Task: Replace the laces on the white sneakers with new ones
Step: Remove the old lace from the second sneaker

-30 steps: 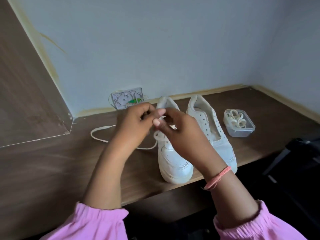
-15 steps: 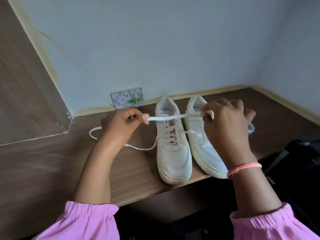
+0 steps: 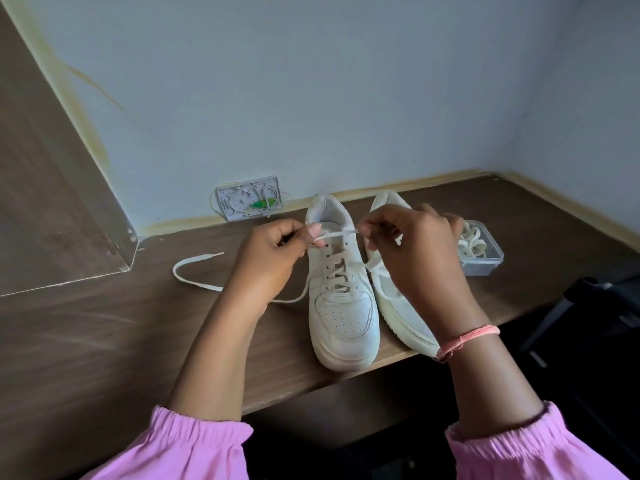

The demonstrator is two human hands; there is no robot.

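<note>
- Both hands, left (image 3: 273,252) and right (image 3: 412,251), pinched the lace (image 3: 334,234) taut above the left sneaker (image 3: 341,299).
- Hands had drawn closer since half a second earlier; threading looked ready to resume.

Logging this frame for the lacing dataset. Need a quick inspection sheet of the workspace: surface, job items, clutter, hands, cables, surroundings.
Surface: dark wood-grain desk, sneakers at its front edge.
Job's things: left sneaker partly laced, upper eyelets open; right sneaker beside it, partly hidden by the right hand; lace stretched between both hands above the left sneaker; its tail loops on the desk to the left.
Clutter: clear plastic container holding more laces, right of the sneakers.
Grippers: left hand pinches the lace; right hand pinches its tip.
Cables: thin wires around the wall box.
Surroundings: pale wall, dark chair at right.
</note>
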